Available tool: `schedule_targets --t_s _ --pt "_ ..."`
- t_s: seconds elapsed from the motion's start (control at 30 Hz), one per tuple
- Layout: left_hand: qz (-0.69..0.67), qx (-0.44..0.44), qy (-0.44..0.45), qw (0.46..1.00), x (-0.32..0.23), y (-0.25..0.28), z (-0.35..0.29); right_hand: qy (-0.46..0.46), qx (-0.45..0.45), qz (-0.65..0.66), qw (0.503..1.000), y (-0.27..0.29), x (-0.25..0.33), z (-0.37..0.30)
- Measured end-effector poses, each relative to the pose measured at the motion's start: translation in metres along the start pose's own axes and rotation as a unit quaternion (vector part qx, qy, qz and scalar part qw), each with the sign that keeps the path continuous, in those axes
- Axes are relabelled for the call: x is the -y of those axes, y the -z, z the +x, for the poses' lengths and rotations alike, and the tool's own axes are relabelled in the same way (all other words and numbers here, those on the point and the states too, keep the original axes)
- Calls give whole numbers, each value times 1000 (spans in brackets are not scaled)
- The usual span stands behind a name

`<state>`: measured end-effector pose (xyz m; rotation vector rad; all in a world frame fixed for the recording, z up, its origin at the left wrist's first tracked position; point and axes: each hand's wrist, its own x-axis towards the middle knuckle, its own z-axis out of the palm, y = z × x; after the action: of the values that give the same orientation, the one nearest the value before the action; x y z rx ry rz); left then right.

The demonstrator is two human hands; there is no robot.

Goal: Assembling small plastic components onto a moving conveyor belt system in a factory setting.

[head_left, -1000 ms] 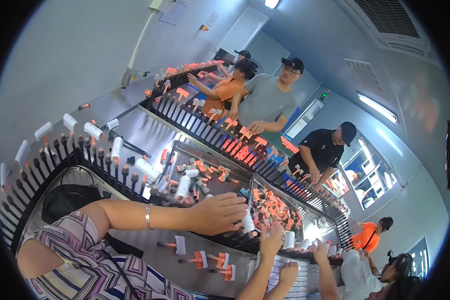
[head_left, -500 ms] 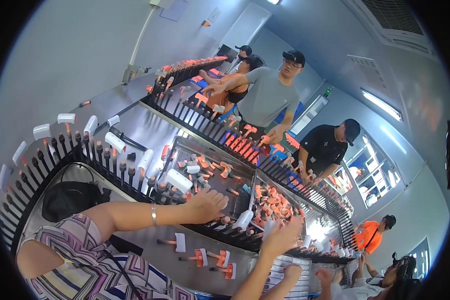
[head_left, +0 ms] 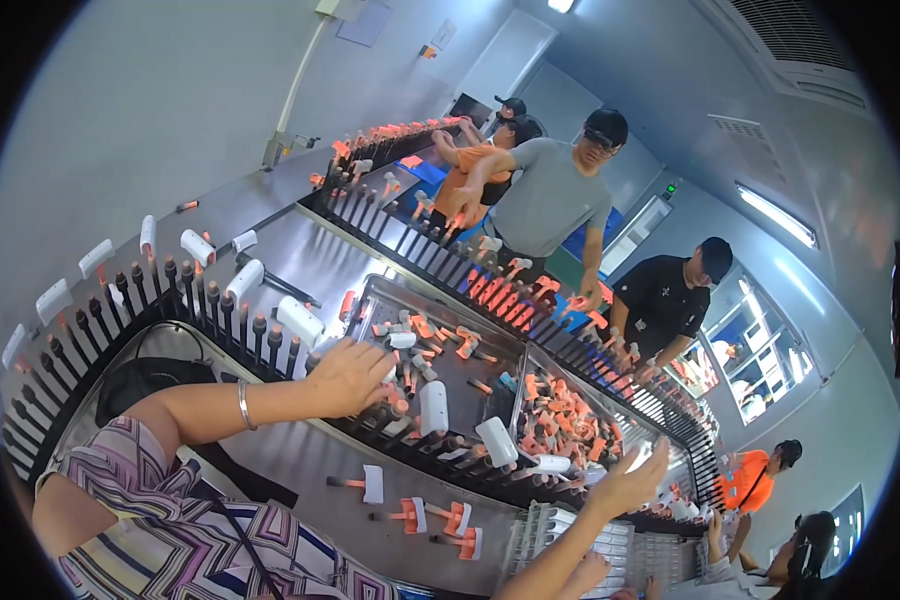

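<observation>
My left hand (head_left: 350, 380), with a silver bangle on the wrist, reaches over the near row of black pegs. Its fingers curl round a white curved cover (head_left: 386, 368), mostly hidden by the hand. Farther right, my right hand (head_left: 625, 486) is raised over the same row, fingers stretched and somewhat blurred. A small pale patch shows between its thumb and fingers; I cannot make out whether it is a held piece. Between my hands, a white cover (head_left: 433, 408) stands upright, and another white cover (head_left: 496, 442) leans over the pegs.
Inside the peg loop, one metal tray (head_left: 450, 378) holds loose orange and white pieces; another holds an orange heap (head_left: 565, 415). Several orange-and-white pieces with dark stems (head_left: 410, 515) lie on the near tabletop. Clear plastic trays (head_left: 560, 540) sit near a co-worker's arm. Co-workers (head_left: 560, 195) stand across.
My left hand has moved left and back along the pegs. The right hand has moved right and up. White covers near my hands stand in different places, and the view has shifted slightly.
</observation>
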<state>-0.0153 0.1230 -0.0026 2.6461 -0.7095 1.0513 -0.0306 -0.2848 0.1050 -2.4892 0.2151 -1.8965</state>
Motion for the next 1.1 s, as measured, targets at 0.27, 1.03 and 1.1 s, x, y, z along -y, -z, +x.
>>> schedule_targets --t_s 0.27,1.03,1.1 --pt "-134 66 -42 988 -55 42 38 0 288 125 949 -59 -9 -100" --pt "-136 366 -41 920 -51 15 37 -115 353 426 825 18 172 -163" --pt "-143 348 -41 926 -36 25 24 -91 405 471 778 6 188 -173"
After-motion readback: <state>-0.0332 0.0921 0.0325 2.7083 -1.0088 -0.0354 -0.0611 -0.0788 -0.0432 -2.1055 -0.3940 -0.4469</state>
